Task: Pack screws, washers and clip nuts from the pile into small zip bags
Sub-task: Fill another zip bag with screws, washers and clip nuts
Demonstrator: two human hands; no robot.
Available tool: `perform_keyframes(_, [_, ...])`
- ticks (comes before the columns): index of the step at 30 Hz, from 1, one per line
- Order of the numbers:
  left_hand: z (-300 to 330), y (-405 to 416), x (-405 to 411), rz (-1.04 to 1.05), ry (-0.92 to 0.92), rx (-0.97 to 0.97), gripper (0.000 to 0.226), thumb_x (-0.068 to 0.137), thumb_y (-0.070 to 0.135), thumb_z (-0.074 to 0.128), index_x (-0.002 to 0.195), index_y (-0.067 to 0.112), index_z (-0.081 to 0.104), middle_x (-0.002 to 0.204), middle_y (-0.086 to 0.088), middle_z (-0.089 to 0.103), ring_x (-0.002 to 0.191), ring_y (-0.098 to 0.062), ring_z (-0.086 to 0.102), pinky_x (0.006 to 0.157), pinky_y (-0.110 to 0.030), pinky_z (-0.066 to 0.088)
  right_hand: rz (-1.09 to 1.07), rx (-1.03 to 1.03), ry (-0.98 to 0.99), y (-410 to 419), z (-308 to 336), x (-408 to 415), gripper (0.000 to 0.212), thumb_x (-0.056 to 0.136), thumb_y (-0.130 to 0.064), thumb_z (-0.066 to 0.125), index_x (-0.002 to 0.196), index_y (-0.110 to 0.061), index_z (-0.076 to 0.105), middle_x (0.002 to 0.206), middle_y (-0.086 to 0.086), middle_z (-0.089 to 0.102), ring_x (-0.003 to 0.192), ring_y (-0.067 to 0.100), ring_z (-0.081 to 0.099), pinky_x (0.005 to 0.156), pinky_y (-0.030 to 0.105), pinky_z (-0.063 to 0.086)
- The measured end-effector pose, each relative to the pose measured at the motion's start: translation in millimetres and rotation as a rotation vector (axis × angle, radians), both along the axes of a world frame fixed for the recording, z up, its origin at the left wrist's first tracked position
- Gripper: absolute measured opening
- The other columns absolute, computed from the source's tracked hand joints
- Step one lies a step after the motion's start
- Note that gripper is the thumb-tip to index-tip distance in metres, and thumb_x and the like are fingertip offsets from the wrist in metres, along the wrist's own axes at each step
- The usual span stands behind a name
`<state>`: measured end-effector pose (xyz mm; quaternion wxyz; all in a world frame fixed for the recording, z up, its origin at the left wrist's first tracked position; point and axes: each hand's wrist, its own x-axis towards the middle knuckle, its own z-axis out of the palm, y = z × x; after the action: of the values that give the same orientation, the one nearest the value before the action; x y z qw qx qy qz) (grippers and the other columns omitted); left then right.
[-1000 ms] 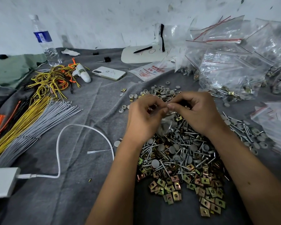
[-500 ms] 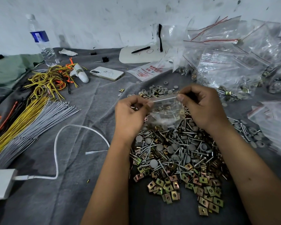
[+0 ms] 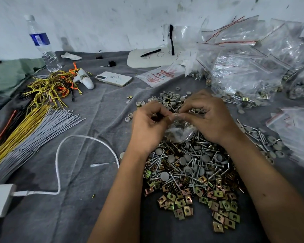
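A small clear zip bag [image 3: 178, 133] with hardware inside hangs between my hands above the pile. My left hand [image 3: 147, 127] pinches the left end of its top strip, and my right hand [image 3: 209, 116] pinches the strip close beside it, fingertips nearly touching. Under the bag lies the pile of screws [image 3: 191, 160], grey washers [image 3: 165, 176] and brass clip nuts [image 3: 200, 202] on the grey cloth [image 3: 88, 199]. More grey washers [image 3: 168, 96] lie beyond my hands.
Filled and empty zip bags [image 3: 249, 67] heap up at the back right and right edge. A phone [image 3: 113, 78], water bottle [image 3: 42, 44], white board with pen [image 3: 147, 57], wire bundles [image 3: 30, 127] and a white charger cable [image 3: 60, 163] lie to the left.
Half a second ago my hands held the bag's mouth stretched wide apart. Now they have come together at the top strip, and the bag hangs bunched below them.
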<state>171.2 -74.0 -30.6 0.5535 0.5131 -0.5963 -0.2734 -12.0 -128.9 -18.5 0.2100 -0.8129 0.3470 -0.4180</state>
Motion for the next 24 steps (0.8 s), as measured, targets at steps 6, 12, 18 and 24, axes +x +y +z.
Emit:
perform_keyframes(6, [-0.2,-1.8,3.2,0.0,0.053,-0.029,0.015,0.086,-0.006,0.074,0.078,0.005,0.067,0.088,-0.003,0.068,0.082,-0.022,0.064,0.072,-0.042,0.054,0.027,0.019,0.007,0.0,2.3,-5.0,0.02,0.08,-0.032,0.077,0.092,-0.017,0.077,0.087,-0.01,0.068,0.088,0.007,0.062,0.086,0.038,0.052])
perform_keyframes(12, [-3.3,-3.3,-1.4,-0.03,0.246,0.003,0.014,0.086,0.001,0.074,0.089,0.012,0.067,0.095,-0.015,0.076,0.089,-0.033,0.073,0.077,-0.048,0.059,0.016,0.069,-0.023,-3.4,0.5,-10.5,0.013,0.084,-0.013,0.08,0.092,-0.021,0.075,0.089,-0.006,0.07,0.086,0.011,0.065,0.077,0.03,0.054])
perform_keyframes(18, [-1.1,-0.8,-3.6,0.024,0.274,0.011,0.023,0.081,0.002,0.085,0.087,0.015,0.067,0.078,-0.006,0.073,0.074,-0.029,0.072,0.07,-0.053,0.062,0.027,0.077,-0.004,-2.9,-1.9,-8.2,0.012,0.083,-0.02,0.08,0.091,-0.027,0.075,0.082,-0.013,0.07,0.077,0.005,0.065,0.069,0.022,0.054])
perform_keyframes(24, [4.5,0.9,0.9,0.151,0.266,0.002,0.021,0.081,0.0,0.084,0.094,0.004,0.068,0.084,-0.022,0.072,0.072,-0.042,0.066,0.064,-0.052,0.055,-0.049,0.154,-0.024,-8.0,-5.9,-19.6,0.006,0.086,-0.03,0.08,0.092,-0.03,0.078,0.083,-0.014,0.072,0.062,0.014,0.068,0.05,0.036,0.054])
